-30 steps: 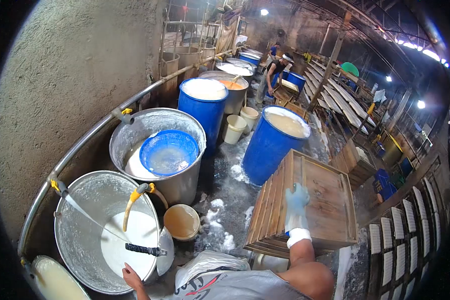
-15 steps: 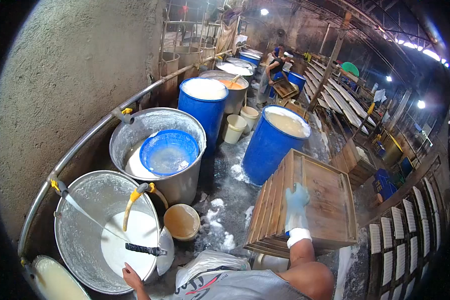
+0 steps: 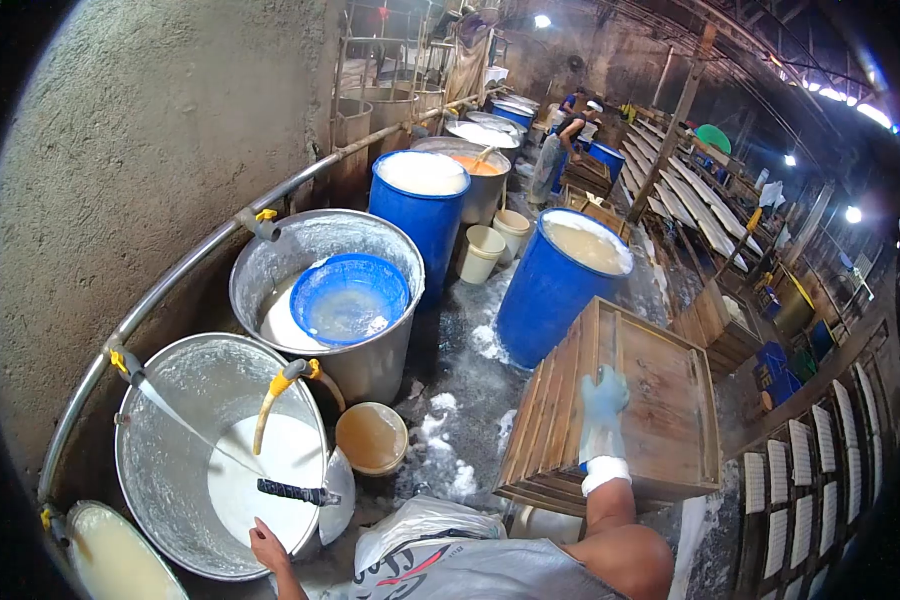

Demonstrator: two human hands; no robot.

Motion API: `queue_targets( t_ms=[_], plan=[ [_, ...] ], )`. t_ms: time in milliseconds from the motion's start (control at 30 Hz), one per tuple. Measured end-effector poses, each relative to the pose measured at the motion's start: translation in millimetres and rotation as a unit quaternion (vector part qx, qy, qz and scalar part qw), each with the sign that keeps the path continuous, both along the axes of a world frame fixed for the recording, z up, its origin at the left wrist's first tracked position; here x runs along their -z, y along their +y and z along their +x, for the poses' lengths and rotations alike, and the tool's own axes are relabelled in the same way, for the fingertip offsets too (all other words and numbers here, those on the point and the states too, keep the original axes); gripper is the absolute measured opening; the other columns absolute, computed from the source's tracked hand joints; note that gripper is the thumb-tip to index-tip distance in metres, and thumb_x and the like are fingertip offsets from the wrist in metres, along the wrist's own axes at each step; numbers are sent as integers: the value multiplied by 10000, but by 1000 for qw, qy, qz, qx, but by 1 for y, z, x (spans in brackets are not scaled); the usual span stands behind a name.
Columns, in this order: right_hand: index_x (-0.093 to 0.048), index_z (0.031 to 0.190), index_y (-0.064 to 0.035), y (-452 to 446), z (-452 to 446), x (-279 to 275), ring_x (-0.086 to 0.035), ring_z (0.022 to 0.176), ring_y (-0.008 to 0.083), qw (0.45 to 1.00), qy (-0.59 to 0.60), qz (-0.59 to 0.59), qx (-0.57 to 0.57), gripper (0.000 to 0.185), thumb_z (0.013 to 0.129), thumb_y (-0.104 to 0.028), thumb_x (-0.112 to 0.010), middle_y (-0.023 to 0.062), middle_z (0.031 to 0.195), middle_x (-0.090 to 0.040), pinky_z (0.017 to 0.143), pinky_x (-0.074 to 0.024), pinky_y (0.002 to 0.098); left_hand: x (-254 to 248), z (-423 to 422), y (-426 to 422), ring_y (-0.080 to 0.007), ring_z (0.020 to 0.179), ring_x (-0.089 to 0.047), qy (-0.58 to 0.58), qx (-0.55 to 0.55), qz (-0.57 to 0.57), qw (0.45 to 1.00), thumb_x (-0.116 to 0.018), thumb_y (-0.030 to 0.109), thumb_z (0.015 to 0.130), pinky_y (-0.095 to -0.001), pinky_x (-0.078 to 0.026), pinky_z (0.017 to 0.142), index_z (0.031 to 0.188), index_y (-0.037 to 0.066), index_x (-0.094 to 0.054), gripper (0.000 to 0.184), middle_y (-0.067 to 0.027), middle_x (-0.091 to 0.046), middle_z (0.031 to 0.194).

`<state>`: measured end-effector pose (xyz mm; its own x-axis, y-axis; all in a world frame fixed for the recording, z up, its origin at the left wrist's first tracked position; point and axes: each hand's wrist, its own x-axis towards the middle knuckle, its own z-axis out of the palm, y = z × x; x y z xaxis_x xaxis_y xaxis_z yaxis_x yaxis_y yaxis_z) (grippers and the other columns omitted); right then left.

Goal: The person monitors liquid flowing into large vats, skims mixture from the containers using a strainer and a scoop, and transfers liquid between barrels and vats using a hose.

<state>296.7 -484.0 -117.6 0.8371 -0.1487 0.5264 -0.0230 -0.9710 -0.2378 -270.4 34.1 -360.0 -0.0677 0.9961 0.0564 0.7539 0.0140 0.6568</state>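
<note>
My bare left hand is by the near rim of a large metal tub, its fingers loosely stretched and nothing visible in them. Just above it, a tool's black-wrapped handle reaches over the white liquid, apart from my fingers. The handle joins a rounded pale metal piece at the tub's right edge. On the right, my gloved right hand lies flat with fingers spread on the top of a stack of wooden trays.
Water runs into the tub from a pipe tap. Around stand a blue basin in another metal tub, blue drums, a small bucket and racks of white blocks. A co-worker bends over wooden boxes farther back.
The view has shifted slightly, so most things sit a little farther right. My left hand has risen slightly and its fingers look looser. My right hand stays on the trays.
</note>
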Motion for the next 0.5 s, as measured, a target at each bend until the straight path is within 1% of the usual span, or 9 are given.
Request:
queue_targets(
  t_ms=[133,200,333,433,500],
  plan=[
    [-733,1197,-171,3,-2,-1,-660,1111,373,1000,-16,-2,-3,490,782,-427,-771,151,1127,-717,977,-485,525,2,0,1,-472,794,-656,3,-5,1,1000,-517,530,1067,-565,-489,745,875,-16,-643,592,-245,-703,844],
    [-709,1236,-170,3,-2,-3,-587,1221,320,999,37,21,10,504,802,-421,-757,114,1147,-724,1056,-401,526,2,-1,2,-470,797,-657,6,-6,-3,1000,-517,528,1067,-563,-490,746,879,-15,-644,589,-242,-705,846],
    [-713,1238,-170,5,-3,-2,-586,1239,325,1000,22,14,13,502,803,-417,-756,117,1166,-722,1062,-405,517,0,1,1,-467,799,-656,9,-13,-5,1000,-522,521,1067,-560,-493,750,888,-12,-646,576,-237,-706,846],
    [-717,1229,-168,5,-2,-4,-584,1255,330,999,36,24,18,502,796,-418,-759,126,1180,-717,1066,-406,517,-2,1,-1,-464,789,-654,15,-10,-6,1000,-525,517,1067,-559,-488,746,877,-9,-639,571,-234,-701,834],
    [-719,1224,-169,6,-1,-5,-589,1239,332,998,53,31,34,506,788,-423,-763,134,1178,-712,1067,-402,516,-2,0,-1,-464,782,-651,4,-5,3,1000,-525,516,1068,-558,-485,744,868,-9,-634,572,-234,-697,825]
  ],
)
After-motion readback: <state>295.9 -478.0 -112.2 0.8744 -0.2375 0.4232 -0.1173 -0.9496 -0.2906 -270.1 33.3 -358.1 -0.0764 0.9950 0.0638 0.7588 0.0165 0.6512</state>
